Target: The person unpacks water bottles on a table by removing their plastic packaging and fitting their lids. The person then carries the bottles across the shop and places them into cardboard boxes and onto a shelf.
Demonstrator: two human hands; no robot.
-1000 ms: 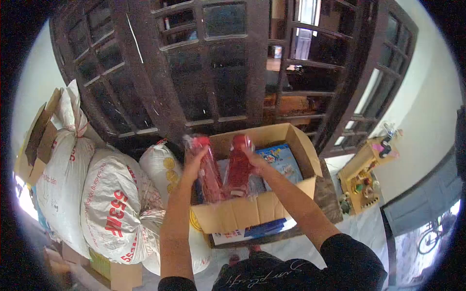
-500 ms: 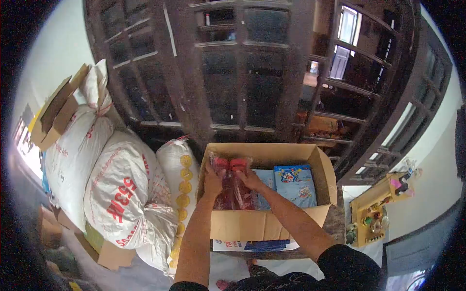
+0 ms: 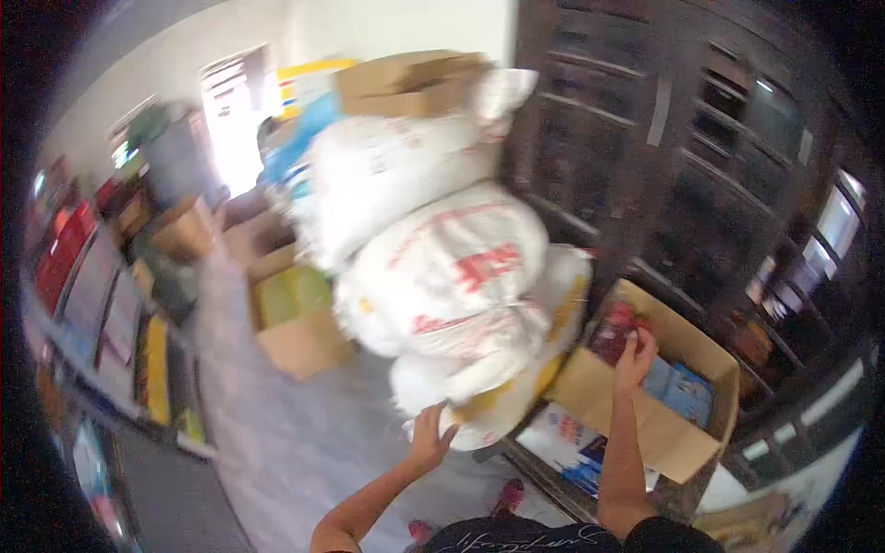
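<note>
An open cardboard box (image 3: 678,452) stands on the right, with red plastic-wrapped items (image 3: 613,334) at its left end and blue packs (image 3: 687,394) beside them. Over the red items is my right hand (image 3: 636,355), its fingers bent at their tops; the blur hides whether it grips one. My left hand (image 3: 431,437) is out of the box, fingers apart and holding nothing, in front of the lower white sacks (image 3: 461,267).
Another open box (image 3: 309,346) with yellow-green contents sits on the floor left of the sacks. A rack of flat goods (image 3: 115,313) stands at the far left. Dark paneled doors (image 3: 599,138) rise behind the box. A cardboard piece (image 3: 396,83) lies atop the sacks.
The view has swung left. Both hands lowered the red items into the box; my left hand has since let go and moved out to the left, while my right hand stays at them.
</note>
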